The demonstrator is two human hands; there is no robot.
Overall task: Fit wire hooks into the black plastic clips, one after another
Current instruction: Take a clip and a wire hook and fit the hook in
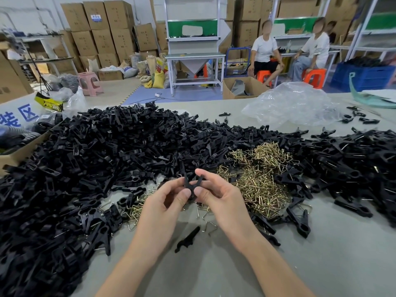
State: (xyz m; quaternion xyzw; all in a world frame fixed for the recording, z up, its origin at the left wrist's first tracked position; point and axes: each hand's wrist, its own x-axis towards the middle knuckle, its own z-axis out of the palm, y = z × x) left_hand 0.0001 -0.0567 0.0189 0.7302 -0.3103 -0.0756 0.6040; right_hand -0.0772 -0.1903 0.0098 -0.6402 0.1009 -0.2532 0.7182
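The grey table (321, 264) keeps everything within arm's reach, which seems to be the reason for the layout; the heap of black plastic clips (96, 159) banks up on the left and runs across the back and round to the right; the brassy pile of wire hooks (261, 181) sits in the gap, just beyond the right hand (220, 198), so either part can be picked up without stretching; that hand and the left hand (162, 206) meet over the table's near middle, each pinching one black clip (191, 183) from opposite sides, its two arms splayed upward in a V, probably to steady it for a hook; whether a hook is already seated I cannot tell, since the thumbs cover the clip's lower part; a lone clip half (187, 239) and a stray hook (211, 227) lie near each other on the table below the hands.
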